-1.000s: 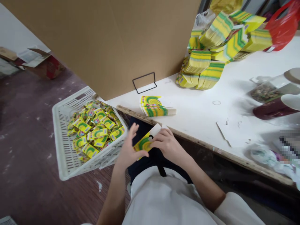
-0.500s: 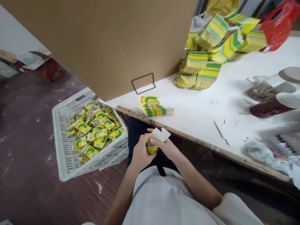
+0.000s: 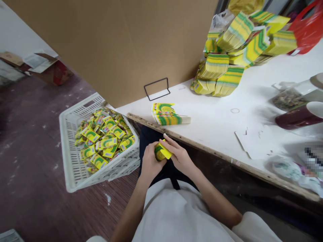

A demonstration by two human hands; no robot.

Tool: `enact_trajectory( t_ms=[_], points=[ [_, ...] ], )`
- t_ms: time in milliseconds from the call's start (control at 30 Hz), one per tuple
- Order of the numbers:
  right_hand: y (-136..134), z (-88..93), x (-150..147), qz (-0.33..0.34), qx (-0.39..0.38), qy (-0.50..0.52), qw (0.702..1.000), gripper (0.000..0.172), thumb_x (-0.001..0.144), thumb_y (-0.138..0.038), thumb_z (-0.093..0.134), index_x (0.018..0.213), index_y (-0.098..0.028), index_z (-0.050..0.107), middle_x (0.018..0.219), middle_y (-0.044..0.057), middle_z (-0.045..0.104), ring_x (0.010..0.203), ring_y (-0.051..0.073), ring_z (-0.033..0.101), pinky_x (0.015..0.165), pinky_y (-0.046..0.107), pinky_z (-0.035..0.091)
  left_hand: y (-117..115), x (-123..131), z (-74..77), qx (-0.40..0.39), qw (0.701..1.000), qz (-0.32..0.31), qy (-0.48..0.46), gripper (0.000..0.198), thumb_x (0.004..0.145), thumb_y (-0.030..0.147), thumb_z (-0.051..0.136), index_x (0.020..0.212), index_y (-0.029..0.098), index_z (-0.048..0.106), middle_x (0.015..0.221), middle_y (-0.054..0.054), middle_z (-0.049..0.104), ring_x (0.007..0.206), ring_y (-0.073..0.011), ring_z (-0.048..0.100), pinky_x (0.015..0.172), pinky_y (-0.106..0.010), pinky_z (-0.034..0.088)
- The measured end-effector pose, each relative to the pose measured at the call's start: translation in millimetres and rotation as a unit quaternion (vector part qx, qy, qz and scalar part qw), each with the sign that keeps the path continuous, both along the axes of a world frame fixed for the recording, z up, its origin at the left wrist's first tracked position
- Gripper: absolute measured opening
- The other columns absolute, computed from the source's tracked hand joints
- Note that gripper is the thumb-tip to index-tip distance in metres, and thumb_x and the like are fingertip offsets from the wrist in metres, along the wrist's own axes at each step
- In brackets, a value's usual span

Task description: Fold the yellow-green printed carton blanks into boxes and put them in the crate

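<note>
Above my lap, just off the table's near edge, both hands meet at a small yellow-and-green printed card (image 3: 166,153). My left hand (image 3: 150,163) is curled round its left side, with the thumb below. My right hand (image 3: 180,157) grips the card's right side, fingers reaching over the top. Whether something sits inside the card is hidden by my fingers. On the table ahead lies a fanned stack of matching printed cards (image 3: 168,114), touched by neither hand.
At left, a white plastic crate (image 3: 66,151) holds many yellow-green packs (image 3: 106,143). A big cardboard box (image 3: 121,43) stands on the table behind a black wire frame (image 3: 156,89). Bundled cards (image 3: 227,79), a maroon cup (image 3: 292,117) and a red bag (image 3: 306,33) are to the right.
The card has turned from its white notched side to its yellow printed side. My right fingers have moved over its top, while my left hand stays round it. The view has shifted slightly.
</note>
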State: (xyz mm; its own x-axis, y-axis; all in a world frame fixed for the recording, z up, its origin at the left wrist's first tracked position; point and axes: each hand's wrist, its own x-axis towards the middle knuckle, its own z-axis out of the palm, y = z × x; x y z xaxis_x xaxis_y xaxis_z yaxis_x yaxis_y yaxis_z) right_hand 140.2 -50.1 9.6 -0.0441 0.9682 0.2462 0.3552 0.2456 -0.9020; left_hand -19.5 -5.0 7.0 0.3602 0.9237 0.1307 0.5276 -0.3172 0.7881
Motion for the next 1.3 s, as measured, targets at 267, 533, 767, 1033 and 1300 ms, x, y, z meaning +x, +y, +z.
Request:
enact_trajectory(
  t_ms=[267, 533, 767, 1033, 1300],
  points=[
    [9.4, 22.9, 22.8, 0.13, -0.082, -0.112, 0.982, 0.022, 0.095, -0.018, 0.063, 0.112, -0.022, 0.077, 0.14, 0.014, 0.062, 0.13, 0.027, 0.062, 0.108, 0.042, 0.052, 1.2, -16.5, 22.5, -0.162, 0.986, -0.04, -0.023, 0.083, 0.062, 0.025, 0.086, 0.135, 0.025, 0.048, 0.112, -0.008, 0.074, 0.101, -0.0282, 0.073, 0.09, -0.042, 0.055],
    [7.9, 15.0, 8.7, 0.058, -0.072, -0.04, 0.995, 0.062, 0.089, -0.019, 0.067, 0.147, -0.018, 0.043, 0.151, 0.02, 0.046, 0.139, 0.028, 0.052, 0.112, 0.049, 0.048, 4.0, -12.0, 25.5, -0.144, 0.988, -0.034, -0.034, 0.078, 0.06, 0.018, 0.083, 0.133, 0.025, 0.053, 0.114, -0.009, 0.073, 0.103, -0.0288, 0.071, 0.095, -0.045, 0.053],
    [69.7, 20.2, 45.4, -0.14, 0.028, -0.046, 0.989, 0.03, 0.092, -0.032, 0.065, 0.12, -0.02, 0.063, 0.117, 0.012, 0.069, 0.109, 0.026, 0.066, 0.099, 0.047, 0.054, 35.5, -34.6, 12.6, -0.079, 0.822, 0.232, -0.514, 0.066, 0.082, 0.077, 0.055, 0.125, 0.027, 0.056, 0.132, -0.011, 0.063, 0.128, -0.026, 0.06, 0.102, -0.039, 0.053],
    [159.1, -3.0, 78.8, -0.278, -0.016, -0.173, 0.945, 0.025, 0.076, -0.032, 0.083, 0.082, -0.022, 0.061, 0.093, 0.014, 0.063, 0.102, 0.034, 0.056, 0.094, 0.059, 0.047, 18.5, -17.8, -7.1, -0.409, 0.718, 0.263, -0.498, 0.038, 0.092, 0.047, 0.058, 0.116, 0.018, 0.064, 0.119, -0.014, 0.068, 0.097, -0.0181, 0.07, 0.083, -0.031, 0.059],
    [146.8, 11.0, 70.6, -0.256, -0.015, -0.156, 0.954, 0.023, 0.079, -0.015, 0.068, 0.089, -0.024, 0.049, 0.085, 0.005, 0.063, 0.085, 0.024, 0.06, 0.085, 0.045, 0.049, 16.2, -7.0, -13.0, -0.393, 0.765, 0.202, -0.469, 0.038, 0.086, 0.047, 0.067, 0.11, 0.018, 0.066, 0.099, -0.008, 0.07, 0.081, -0.0151, 0.068, 0.072, -0.026, 0.055]
  ],
)
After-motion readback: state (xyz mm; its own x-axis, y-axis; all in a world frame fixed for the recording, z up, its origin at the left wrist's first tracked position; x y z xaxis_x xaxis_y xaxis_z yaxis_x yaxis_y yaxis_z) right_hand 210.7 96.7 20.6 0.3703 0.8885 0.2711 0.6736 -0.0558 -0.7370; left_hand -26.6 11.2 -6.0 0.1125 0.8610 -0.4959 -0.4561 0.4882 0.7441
